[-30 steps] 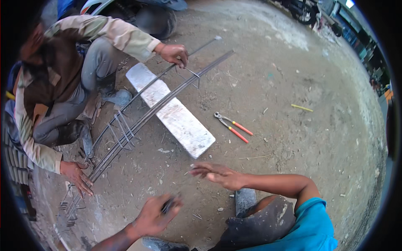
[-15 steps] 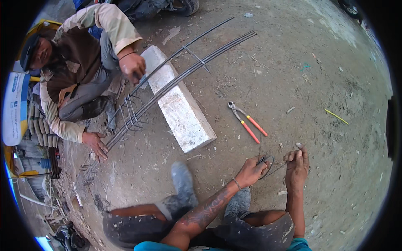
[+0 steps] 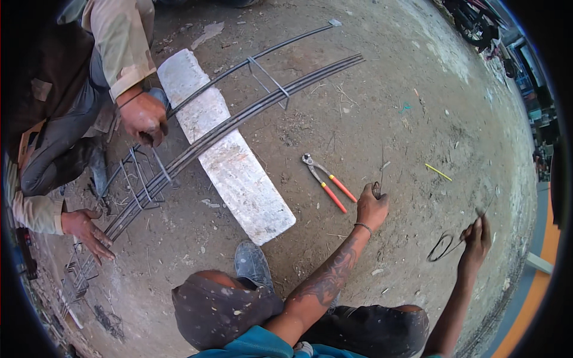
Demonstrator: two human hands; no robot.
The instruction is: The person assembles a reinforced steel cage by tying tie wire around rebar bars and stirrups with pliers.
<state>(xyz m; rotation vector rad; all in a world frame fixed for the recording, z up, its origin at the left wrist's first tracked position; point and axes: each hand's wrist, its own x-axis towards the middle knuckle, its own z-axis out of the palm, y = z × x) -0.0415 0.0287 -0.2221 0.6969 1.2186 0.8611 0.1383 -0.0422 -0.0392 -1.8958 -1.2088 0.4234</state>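
My left hand (image 3: pixel 372 209), at the end of a tattooed forearm, is closed on a thin dark wire (image 3: pixel 382 164) that sticks up from its fingers. Well off to the right, my right hand (image 3: pixel 476 240) pinches another thin wire. A loose loop of this wire (image 3: pixel 442 247) hangs beside the hand, and a thin end rises above the fingertips. Left of my left hand, pincers (image 3: pixel 325 182) with red and yellow handles lie on the dirt, jaws pointing away from me.
A whitish block (image 3: pixel 242 188) lies at left centre, supporting long steel bars (image 3: pixel 262 106) fitted with stirrups (image 3: pixel 138 179). A co-worker's upper hand (image 3: pixel 145 116) is at a stirrup; the other hand (image 3: pixel 86 232) lies at the bars' lower end. A yellow strip (image 3: pixel 439 172) lies on the ground.
My hands have moved well apart, the right one outward to the right with the wire loop now beside it. My left hand has risen slightly. The view has shifted, and the co-worker's upper hand is lower.
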